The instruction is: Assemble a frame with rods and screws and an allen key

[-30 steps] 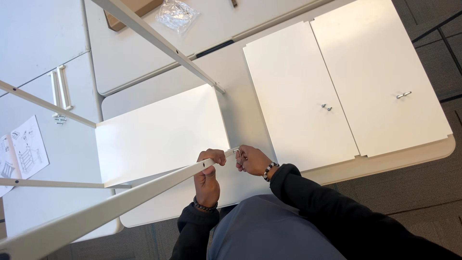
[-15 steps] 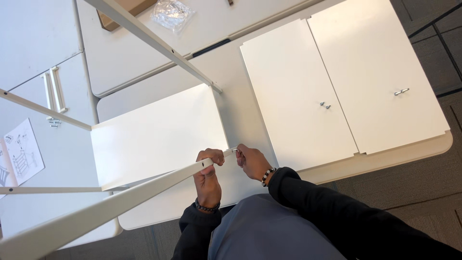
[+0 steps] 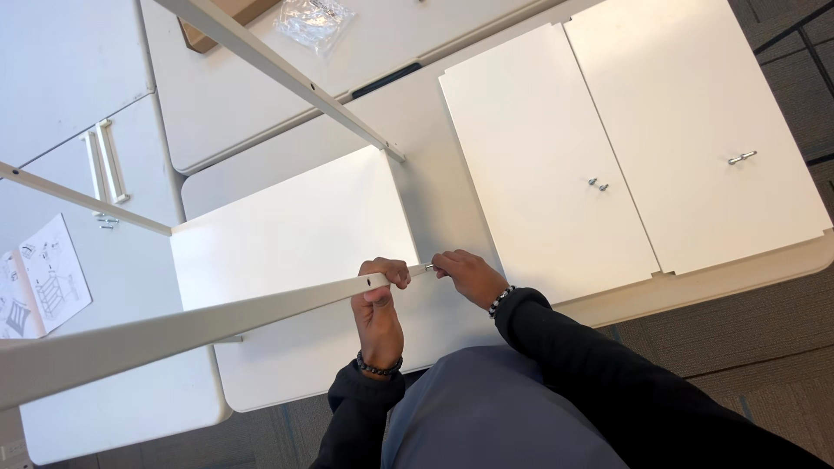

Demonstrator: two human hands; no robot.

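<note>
My left hand (image 3: 378, 304) grips the end of a long white metal leg bar (image 3: 174, 326) that runs from the lower left toward the middle. My right hand (image 3: 465, 274) pinches a small metal piece (image 3: 424, 269) at the very tip of that bar, just right of my left hand. Under both hands lies a white shelf panel (image 3: 287, 234), with two more white leg bars (image 3: 295, 78) rising from its far corners. Both wrists wear bead bracelets.
Two white door panels (image 3: 539, 165) lie to the right on the table, one with small screws (image 3: 597, 184), the other with a metal handle (image 3: 741, 157). A plastic bag of parts (image 3: 313, 17) lies at the top. An instruction sheet (image 3: 35, 278) rests at the left.
My hands stay at the bar's tip. The view has shifted slightly, with the scene sliding a little left and up.
</note>
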